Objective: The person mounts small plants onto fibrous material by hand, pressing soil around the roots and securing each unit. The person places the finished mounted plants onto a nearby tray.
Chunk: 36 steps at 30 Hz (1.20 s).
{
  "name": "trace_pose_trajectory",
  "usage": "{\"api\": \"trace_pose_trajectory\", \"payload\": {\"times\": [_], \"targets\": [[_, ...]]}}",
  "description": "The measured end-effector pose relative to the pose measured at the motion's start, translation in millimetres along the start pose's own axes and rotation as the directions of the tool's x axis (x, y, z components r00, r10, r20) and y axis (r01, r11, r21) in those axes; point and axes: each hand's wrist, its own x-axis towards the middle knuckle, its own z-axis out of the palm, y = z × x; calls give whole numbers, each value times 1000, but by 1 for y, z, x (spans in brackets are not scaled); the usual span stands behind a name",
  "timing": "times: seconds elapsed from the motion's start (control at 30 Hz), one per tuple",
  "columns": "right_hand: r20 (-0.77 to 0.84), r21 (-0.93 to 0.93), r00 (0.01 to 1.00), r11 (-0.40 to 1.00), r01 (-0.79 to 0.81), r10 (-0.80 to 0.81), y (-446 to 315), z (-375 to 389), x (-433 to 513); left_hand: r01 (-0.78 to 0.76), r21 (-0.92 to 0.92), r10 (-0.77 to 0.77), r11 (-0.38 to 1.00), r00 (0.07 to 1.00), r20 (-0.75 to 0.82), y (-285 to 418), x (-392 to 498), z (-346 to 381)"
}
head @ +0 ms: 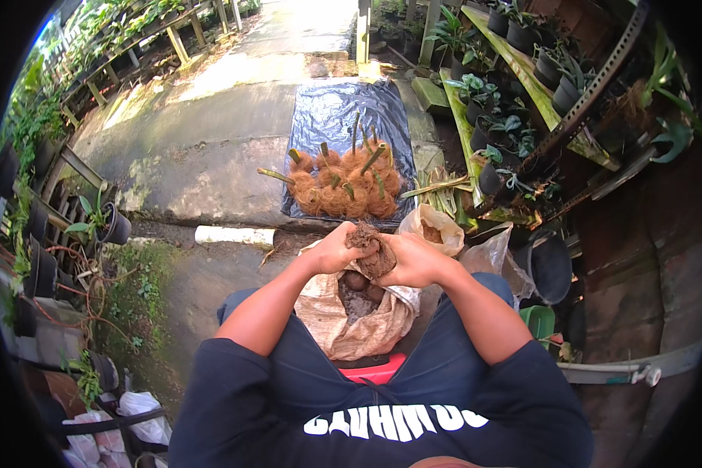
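Observation:
Above an open woven sack (pixel 333 327), my left hand (pixel 334 251) and my right hand (pixel 412 260) hold a brown, wet-looking fibrous clump (pixel 374 251) between them. Dark grey, soil-like material and rounded brown lumps (pixel 357 281) lie inside the sack, which stands between my knees. Beyond my hands, several balls wrapped in brown fibre (pixel 345 187) sit close together, with cut green stems sticking out of them. They rest on a black plastic sheet (pixel 351 105) spread over the concrete. My fingertips are partly hidden by the clump.
A bag with orange-brown material (pixel 433 231), a clear plastic bag (pixel 497 257), a black bucket (pixel 550 266) and a green container (pixel 538 322) stand at the right. A white pipe piece (pixel 234 236) lies left of the sack. Potted plants line both sides.

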Motion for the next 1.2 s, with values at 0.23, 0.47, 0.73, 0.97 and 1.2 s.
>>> {"api": "trace_pose_trajectory", "payload": {"times": [0.23, 0.47, 0.73, 0.97, 1.2], "targets": [[-99, -247, 995, 969, -19, -5, -1, -7, 1, 28, -208, -4, 978, 993, 117, -1, 20, 3], [-129, -516, 984, 856, 40, -123, 6, -7, 3, 210, -10, -201, 978, 947, 249, -14, 44, -22], [6, -535, 997, 843, 66, -74, 12, -6, -1, -336, 218, 334, 916, 941, 50, 10, 27, -16], [112, -584, 993, 807, 85, -24, 25, 2, 6, -295, 898, 25, 326, 952, 304, 15, 21, -4], [25, -655, 1000, 755, 29, -17, 18, 1, 7, -328, 823, 131, 464, 944, 303, 2, 17, -3]]}}
